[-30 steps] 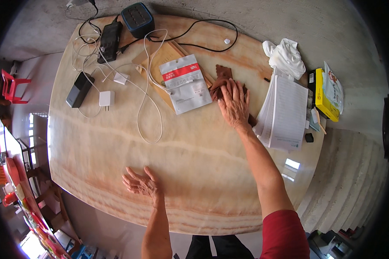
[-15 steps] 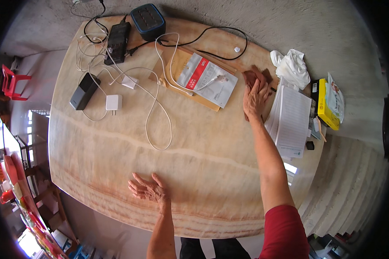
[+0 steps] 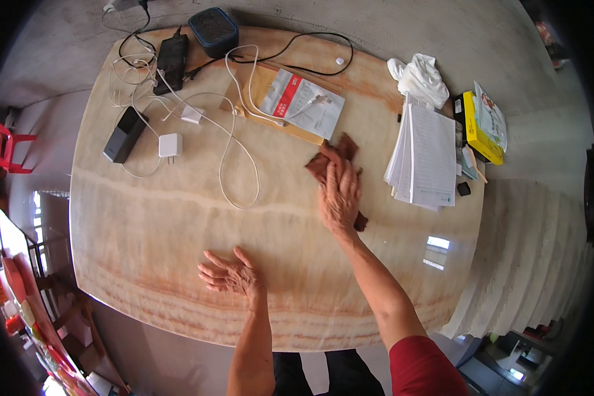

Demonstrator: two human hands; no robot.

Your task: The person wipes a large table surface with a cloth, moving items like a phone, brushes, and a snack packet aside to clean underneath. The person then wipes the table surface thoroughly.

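A crumpled reddish-brown cloth (image 3: 317,165) lies on the marbled tabletop, bunched beneath my right hand (image 3: 340,195). The fingers press down over the cloth, and its edges stick out past the fingertips and beside the wrist. Just beyond it are a white and red plastic pouch (image 3: 303,104) and a brown envelope (image 3: 290,132) underneath the pouch. My left hand (image 3: 234,274) rests near the table's front edge, fingers spread, holding nothing.
Tangled white cables (image 3: 254,191), a white charger (image 3: 169,145), a grey power bank (image 3: 125,135), a black power strip (image 3: 171,63) and a dark speaker (image 3: 214,33) occupy the far left. A paper stack (image 3: 429,155), white bag (image 3: 421,79) and yellow box (image 3: 480,129) line the right.
My right hand has moved left and nearer with the brown cloth, away from the paper stack toward the table's middle. My left hand stays nearly in place. The head view has shifted slightly.
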